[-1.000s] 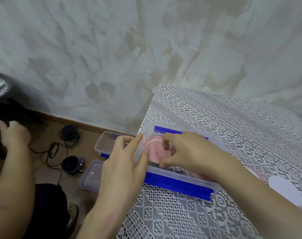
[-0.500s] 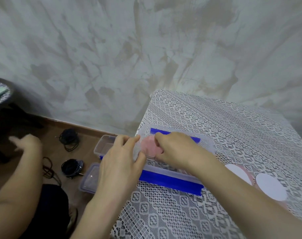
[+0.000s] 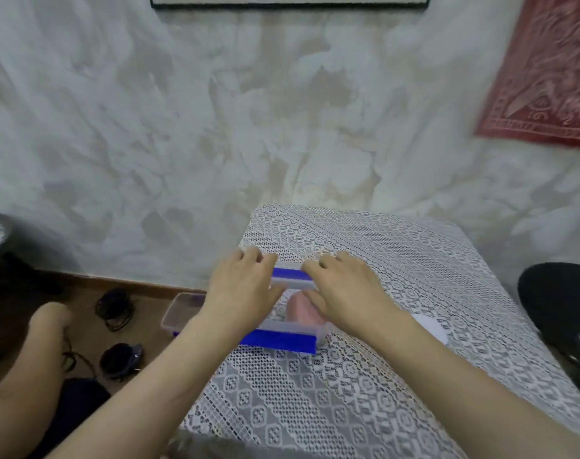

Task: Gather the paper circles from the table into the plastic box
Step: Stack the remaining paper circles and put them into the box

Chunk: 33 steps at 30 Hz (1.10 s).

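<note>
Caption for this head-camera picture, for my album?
The left hand and right hand grip a clear blue-clipped plastic box holding a pink paper circle; a white paper circle lies beside it.

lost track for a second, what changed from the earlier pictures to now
The right hand let go of the pink circle, which now lies in the plastic box. Both it and the left hand moved to the box's far edge, fingers curled over it. The box is still on the table, and a white circle still lies beside it.

no readable text, labels or numbers anywhere
</note>
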Tool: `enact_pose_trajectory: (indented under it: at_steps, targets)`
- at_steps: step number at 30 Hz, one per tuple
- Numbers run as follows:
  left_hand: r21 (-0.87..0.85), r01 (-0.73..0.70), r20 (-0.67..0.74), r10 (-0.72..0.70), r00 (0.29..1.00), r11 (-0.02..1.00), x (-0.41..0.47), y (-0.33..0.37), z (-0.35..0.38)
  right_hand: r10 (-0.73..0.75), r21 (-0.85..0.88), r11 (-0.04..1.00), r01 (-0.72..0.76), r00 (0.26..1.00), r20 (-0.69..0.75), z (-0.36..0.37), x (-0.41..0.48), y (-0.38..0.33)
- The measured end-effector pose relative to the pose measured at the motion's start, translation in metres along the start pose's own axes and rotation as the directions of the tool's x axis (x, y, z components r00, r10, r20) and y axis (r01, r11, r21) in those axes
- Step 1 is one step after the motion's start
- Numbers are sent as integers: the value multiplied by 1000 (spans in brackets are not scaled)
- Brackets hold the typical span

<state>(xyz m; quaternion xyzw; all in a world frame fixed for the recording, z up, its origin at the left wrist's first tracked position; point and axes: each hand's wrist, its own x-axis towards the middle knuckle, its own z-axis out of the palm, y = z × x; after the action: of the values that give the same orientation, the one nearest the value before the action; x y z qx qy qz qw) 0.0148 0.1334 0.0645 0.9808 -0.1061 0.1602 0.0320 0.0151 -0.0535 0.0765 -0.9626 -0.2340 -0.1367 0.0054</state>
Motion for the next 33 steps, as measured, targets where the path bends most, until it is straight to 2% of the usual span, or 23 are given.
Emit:
enact_pose_trajectory:
  at_steps: [3,10,15,19,25,33]
  targets:
    - [17,-78,-27,79,997,997,4,37,1,60,-22,998,-60,998,3,-11,-26,26]
    - [-75,-206,-40,203,978,976,13,128,16,225,-28,974,-224,974,18,-16,-85,88]
    - [-120,-234,25,238,971,965,9,174,59,347,-19,938,-347,934,86,8,-121,126]
    - [-123,-146,123,161,979,982,-4,182,97,399,100,900,-424,894,205,40,-141,134]
    - [-148,-117,52,126,991,982,-11,168,102,440,234,848,-475,878,187,59,-139,143]
    - [-158,-119,38,126,991,980,-16,168,103,466,334,772,-541,839,281,56,-118,152]
